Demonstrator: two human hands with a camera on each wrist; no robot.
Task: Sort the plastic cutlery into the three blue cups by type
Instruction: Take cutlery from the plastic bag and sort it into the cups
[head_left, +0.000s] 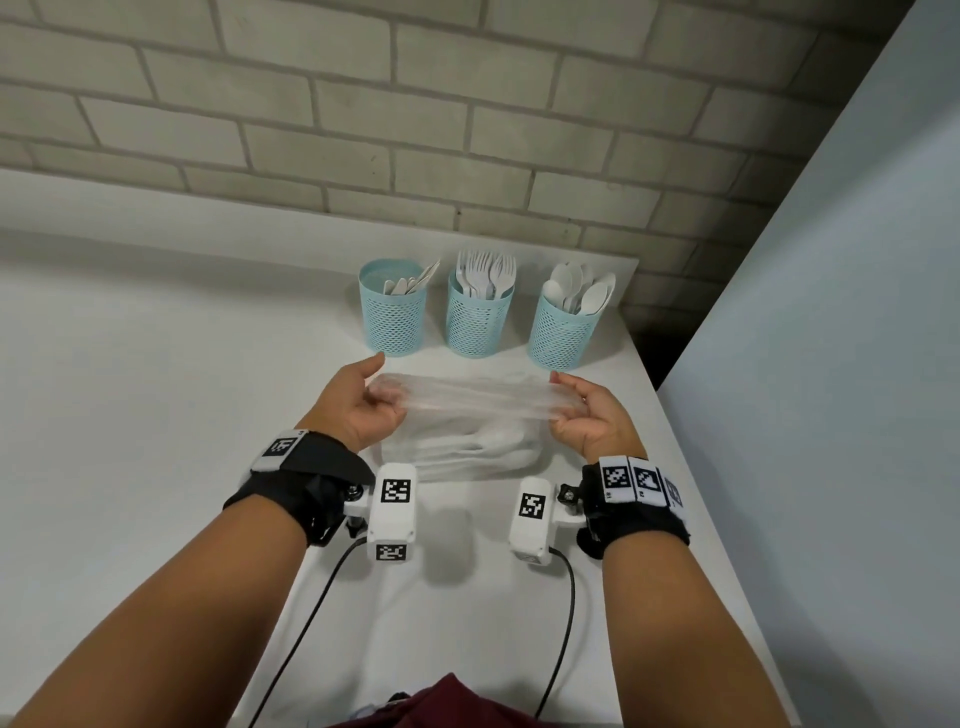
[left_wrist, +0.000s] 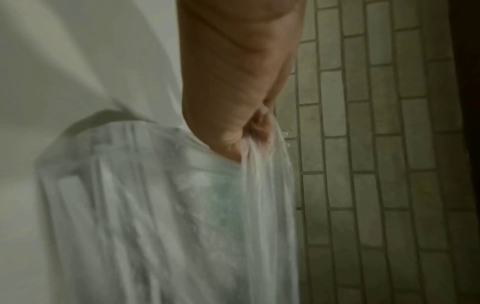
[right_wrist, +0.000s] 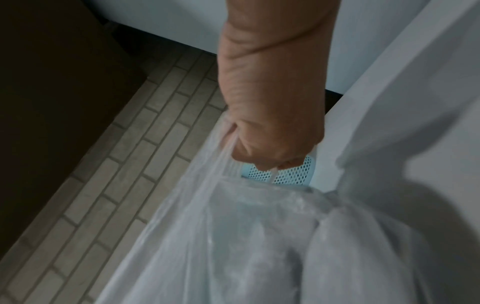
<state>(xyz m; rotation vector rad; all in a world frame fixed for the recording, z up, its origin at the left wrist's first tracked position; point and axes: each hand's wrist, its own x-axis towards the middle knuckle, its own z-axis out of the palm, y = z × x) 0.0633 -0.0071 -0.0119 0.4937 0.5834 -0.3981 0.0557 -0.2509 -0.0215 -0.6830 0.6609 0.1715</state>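
Three blue mesh cups stand in a row at the back of the white table (head_left: 156, 364). The left cup (head_left: 393, 312) holds knives, the middle cup (head_left: 478, 317) forks, the right cup (head_left: 563, 332) spoons. In front of them a clear plastic bag (head_left: 467, 400) is stretched between both hands above the table. My left hand (head_left: 366, 402) grips its left end (left_wrist: 249, 144) with curled fingers. My right hand (head_left: 587, 410) grips its right end (right_wrist: 228, 139). Whitish cutlery shapes (head_left: 483, 441) show blurred through the lower part of the bag.
A grey brick wall (head_left: 415, 130) runs behind the cups. A pale blue panel (head_left: 831, 364) borders the table on the right, with a dark gap (head_left: 652, 343) at the back corner. Two black cables (head_left: 566, 597) trail over the near table.
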